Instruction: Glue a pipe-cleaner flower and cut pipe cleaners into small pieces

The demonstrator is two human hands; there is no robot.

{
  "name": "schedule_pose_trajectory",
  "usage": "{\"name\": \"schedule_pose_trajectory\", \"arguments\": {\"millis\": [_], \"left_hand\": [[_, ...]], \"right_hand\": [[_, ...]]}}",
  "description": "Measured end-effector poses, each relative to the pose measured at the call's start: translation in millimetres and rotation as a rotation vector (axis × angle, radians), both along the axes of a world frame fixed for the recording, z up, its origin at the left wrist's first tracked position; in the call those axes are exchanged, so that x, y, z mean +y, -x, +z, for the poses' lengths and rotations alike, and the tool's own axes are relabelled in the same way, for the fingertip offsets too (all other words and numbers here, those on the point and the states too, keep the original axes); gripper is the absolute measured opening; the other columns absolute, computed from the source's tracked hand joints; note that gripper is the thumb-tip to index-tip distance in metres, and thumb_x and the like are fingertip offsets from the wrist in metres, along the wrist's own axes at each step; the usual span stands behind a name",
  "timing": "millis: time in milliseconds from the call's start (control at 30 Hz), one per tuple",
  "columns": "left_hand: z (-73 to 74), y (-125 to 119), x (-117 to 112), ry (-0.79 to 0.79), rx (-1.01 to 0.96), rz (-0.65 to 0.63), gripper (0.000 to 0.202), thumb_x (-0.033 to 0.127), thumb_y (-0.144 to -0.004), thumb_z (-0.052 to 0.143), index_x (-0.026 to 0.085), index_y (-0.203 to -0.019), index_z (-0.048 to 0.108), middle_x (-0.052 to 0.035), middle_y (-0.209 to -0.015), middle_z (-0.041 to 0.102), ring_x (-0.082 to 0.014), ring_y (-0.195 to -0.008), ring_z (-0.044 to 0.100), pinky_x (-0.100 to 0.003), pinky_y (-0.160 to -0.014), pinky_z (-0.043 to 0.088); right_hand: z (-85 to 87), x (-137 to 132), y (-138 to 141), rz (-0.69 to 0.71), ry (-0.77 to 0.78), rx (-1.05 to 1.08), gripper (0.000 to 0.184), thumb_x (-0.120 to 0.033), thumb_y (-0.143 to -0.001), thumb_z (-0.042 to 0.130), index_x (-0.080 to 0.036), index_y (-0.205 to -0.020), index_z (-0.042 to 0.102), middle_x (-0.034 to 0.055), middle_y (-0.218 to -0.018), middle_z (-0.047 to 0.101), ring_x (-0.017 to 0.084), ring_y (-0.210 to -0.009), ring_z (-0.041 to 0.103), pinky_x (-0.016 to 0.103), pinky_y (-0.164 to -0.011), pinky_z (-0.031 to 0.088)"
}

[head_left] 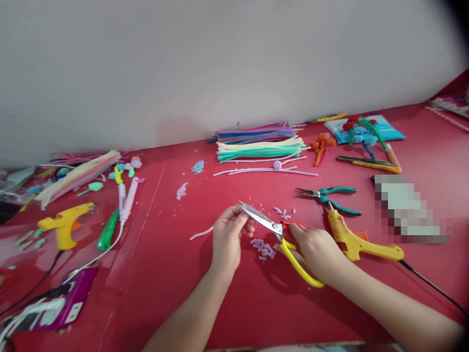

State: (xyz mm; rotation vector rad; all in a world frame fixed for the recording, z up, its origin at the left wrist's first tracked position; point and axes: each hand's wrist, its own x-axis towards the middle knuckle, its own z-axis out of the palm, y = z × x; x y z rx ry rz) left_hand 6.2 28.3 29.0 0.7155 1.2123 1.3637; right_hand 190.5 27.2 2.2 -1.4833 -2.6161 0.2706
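One person's right grip [315, 248] clasps yellow-handled scissors [275, 228] over a red table [172, 288]. The left grip [227, 239] pinches a lilac pipe cleaner [201, 233], short snippets [270, 252] lying nearby.

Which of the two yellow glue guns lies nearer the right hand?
The glue gun beside the green-handled pliers, close to the right hand; the other glue gun lies far away on the left.

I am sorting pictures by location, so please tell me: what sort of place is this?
Probably a craft worktable, at home or in a workshop; I cannot tell which. Signs: bundled pale and green fuzzy stems, a yellow glue gun beside the right hand, which holds scissors.
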Motion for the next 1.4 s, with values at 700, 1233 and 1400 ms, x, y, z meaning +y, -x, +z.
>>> {"name": "schedule_pose_trajectory", "arguments": {"millis": [700, 1233, 1400], "left_hand": [[-4.8, 3.2, 0.1, -0.019, 0.038, -0.069, 0.009, 0.024, -0.074, 0.052, 0.016, -0.074, 0.05, 0.0011, -0.062, 0.054, -0.0066, -0.049, 0.047, -0.018, -0.046, 0.036], [-14.5, -18.3, -14.7, -0.302, 0.986, -0.519, 0.007, 0.014, -0.073, 0.046, 0.018, -0.074, 0.051, 0.0011, -0.066, 0.052, -0.0101, -0.059, 0.047, -0.021, -0.056, 0.035], [-13.6, -11.5, -7.8, -0.317, 1.048, -0.433, 0.011, 0.02, -0.078, 0.042, 0.018, -0.07, 0.049, 0.0011, -0.064, 0.049, -0.0103, -0.058, 0.045, -0.022, -0.058, 0.034]], "right_hand": [[13.2, 10.4, 2.1, -0.146, 0.04, -0.009, 0.038, -0.055, -0.075, 0.036, -0.019, -0.078, 0.048, 0.0023, -0.052, 0.057, 0.017, -0.047, 0.053, 0.025, -0.046, 0.018], [19.0, 9.0, 13.8, -0.183, 0.323, 0.562, 0.016, -0.026, -0.068, 0.046, -0.02, -0.058, 0.035, -0.0058, -0.049, 0.036, 0.008, -0.046, 0.032, 0.019, -0.043, 0.022], [20.1, 23.9, -3.3, -0.318, 0.195, 0.378, 0.017, -0.034, -0.074, 0.04, -0.019, -0.067, 0.046, -0.0036, -0.052, 0.047, 0.009, -0.047, 0.04, 0.019, -0.045, 0.024]]}}
